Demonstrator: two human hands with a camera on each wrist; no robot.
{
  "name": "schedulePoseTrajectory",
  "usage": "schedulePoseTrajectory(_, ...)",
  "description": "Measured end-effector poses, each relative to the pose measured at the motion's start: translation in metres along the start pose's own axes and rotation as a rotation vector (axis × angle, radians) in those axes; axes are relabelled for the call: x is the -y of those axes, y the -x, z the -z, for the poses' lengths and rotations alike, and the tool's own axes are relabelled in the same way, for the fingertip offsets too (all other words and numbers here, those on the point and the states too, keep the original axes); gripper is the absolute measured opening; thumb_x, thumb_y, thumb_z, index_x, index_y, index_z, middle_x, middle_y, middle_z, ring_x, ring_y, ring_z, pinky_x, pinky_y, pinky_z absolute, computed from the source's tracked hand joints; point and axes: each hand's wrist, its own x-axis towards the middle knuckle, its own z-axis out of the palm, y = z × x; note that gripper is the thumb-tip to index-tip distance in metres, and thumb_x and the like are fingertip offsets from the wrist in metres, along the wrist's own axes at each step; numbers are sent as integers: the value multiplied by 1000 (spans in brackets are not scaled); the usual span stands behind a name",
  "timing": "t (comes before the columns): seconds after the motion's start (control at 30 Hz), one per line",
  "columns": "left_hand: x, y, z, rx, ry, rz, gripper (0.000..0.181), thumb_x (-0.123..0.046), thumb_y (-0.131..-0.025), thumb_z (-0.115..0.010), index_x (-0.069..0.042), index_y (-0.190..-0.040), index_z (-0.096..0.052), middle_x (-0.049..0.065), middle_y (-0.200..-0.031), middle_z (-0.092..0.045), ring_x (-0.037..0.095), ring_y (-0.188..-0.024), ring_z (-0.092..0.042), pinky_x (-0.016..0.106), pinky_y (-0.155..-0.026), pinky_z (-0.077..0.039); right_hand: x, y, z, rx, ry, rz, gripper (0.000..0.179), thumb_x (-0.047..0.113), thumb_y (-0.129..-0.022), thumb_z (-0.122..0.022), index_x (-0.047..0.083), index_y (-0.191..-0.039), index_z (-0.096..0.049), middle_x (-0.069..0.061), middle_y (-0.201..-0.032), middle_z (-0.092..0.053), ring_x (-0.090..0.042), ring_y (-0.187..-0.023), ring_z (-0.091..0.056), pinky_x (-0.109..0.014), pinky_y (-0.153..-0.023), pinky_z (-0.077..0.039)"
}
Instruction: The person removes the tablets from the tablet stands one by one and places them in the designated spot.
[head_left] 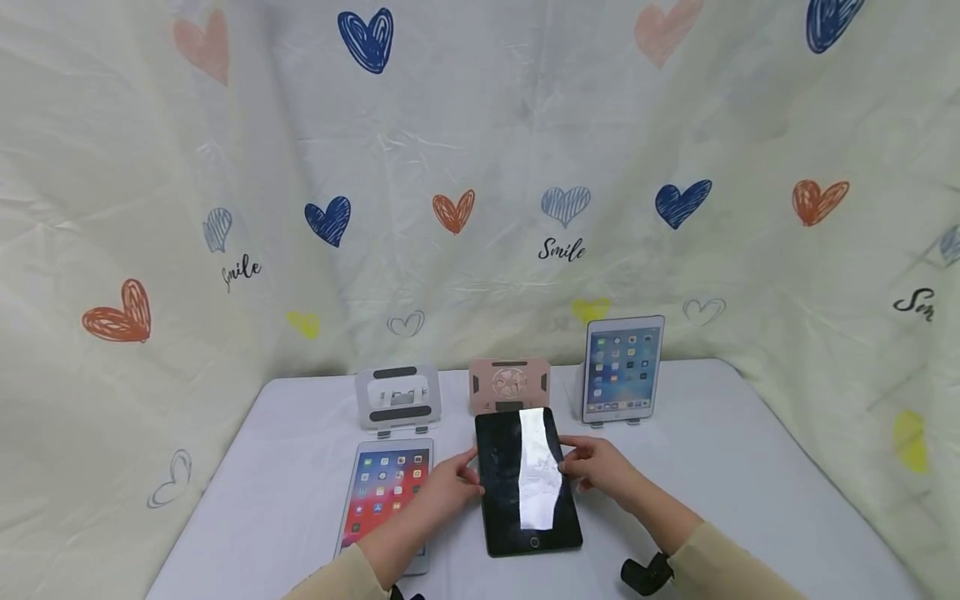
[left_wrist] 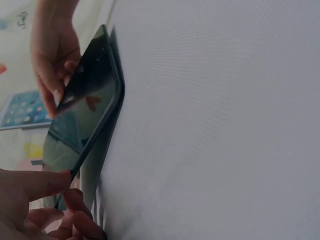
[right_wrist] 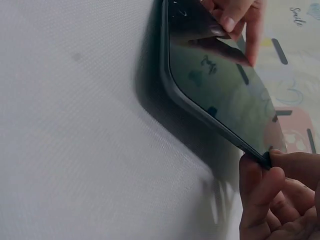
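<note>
A black tablet [head_left: 498, 483] with a round home button is held between my two hands, one at each long side. It is tilted, its near end low over the white cloth and its far end raised. A bright white band runs down its dark screen. My left hand [head_left: 453, 483] pinches the left edge, thumb on the screen side and fingers behind, as the left wrist view shows. On the opposite edge, my right hand [right_wrist: 285, 195] pinches with thumb on top and fingertips underneath. Behind the tablet's far end is a pink stand [head_left: 510, 375].
A white tablet [head_left: 382, 492] with a lit red and blue screen lies at the left, partly under my left forearm. Behind it is a grey-white stand [head_left: 397, 415]. Another white tablet [head_left: 622, 367] leans upright at the back right. A heart-print curtain [head_left: 480, 125] hangs behind the table.
</note>
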Motion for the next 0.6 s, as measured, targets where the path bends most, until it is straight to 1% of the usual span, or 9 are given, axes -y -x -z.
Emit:
schedulePoseTrajectory(0.13, -2, 1, 3, 65, -50, 40, 73, -9, -85, -77, -9, -150, -44, 5, -80, -61, 21, -71, -59, 30, -64, -48, -1, 1, -2, 7, -1, 16, 51, 5, -90, -68, -3, -139, -53, -7, -86, -67, -21, -73, -58, -34, -62, -52)
schedulePoseTrajectory(0.23, -4, 2, 5, 94, -119, 74, 75, -13, -84, -79, -10, -150, -44, 7, -77, -59, 23, -69, -58, 32, -62, -46, -3, 1, -3, 12, 11, 21, 50, 6, -90, -68, -4, -137, -54, -6, -84, -67, -20, -70, -57, -33, -60, -52)
schedulePoseTrajectory(0.27, -5, 2, 5, 99, -148, 87, 75, -14, -83, -80, -11, -150, -45, 7, -77, -58, 23, -69, -57, 33, -62, -45, -3, 1, -4, 16, 15, 19, 49, 6, -90, -68, -4, -137, -55, -6, -84, -66, -20, -70, -57, -33, -59, -51)
schedulePoseTrajectory(0.33, -7, 2, 6, 109, -212, 92, 74, -15, -81, -81, -10, -148, -47, 8, -78, -57, 23, -71, -56, 36, -65, -46, -4, 1, -5, 22, 22, 8, 49, 6, -90, -69, -5, -136, -55, -6, -83, -66, -20, -69, -57, -32, -58, -51)
schedulePoseTrajectory(0.4, -7, 0, 6, 117, -264, 91, 73, -15, -81, -81, -8, -146, -50, 9, -82, -59, 24, -77, -57, 40, -71, -49, -4, 1, -6, 28, 28, -7, 49, 6, -90, -69, -5, -136, -55, -6, -83, -66, -20, -67, -56, -31, -58, -50)
schedulePoseTrajectory(0.43, -8, 0, 7, 121, -285, 84, 72, -14, -80, -82, -7, -145, -51, 11, -87, -62, 24, -82, -58, 43, -74, -51, -4, 1, -7, 32, 29, -14, 50, 6, -90, -69, -5, -136, -55, -6, -83, -66, -20, -67, -56, -31, -58, -50)
schedulePoseTrajectory(0.5, -8, -2, 7, 129, -300, 70, 71, -13, -80, -82, -5, -144, -52, 16, -105, -66, 28, -94, -59, 48, -83, -51, -3, 1, -7, 38, 27, -23, 49, 6, -91, -68, -5, -137, -54, -7, -83, -65, -20, -66, -56, -31, -57, -49)
schedulePoseTrajectory(0.57, -9, -3, 7, 135, -310, 61, 71, -12, -79, -82, -4, -143, -52, 19, -123, -63, 32, -105, -58, 53, -90, -49, -2, 1, -7, 39, 26, -27, 49, 6, -91, -68, -5, -137, -54, -7, -83, -65, -21, -66, -55, -31, -57, -49)
schedulePoseTrajectory(0.6, -9, -4, 7, 139, -314, 54, 70, -11, -79, -82, -4, -142, -53, 21, -128, -61, 33, -107, -57, 54, -92, -48, -2, 1, -7, 37, 28, -28, 49, 6, -91, -68, -5, -137, -54, -7, -82, -65, -20, -66, -55, -31, -57, -49)
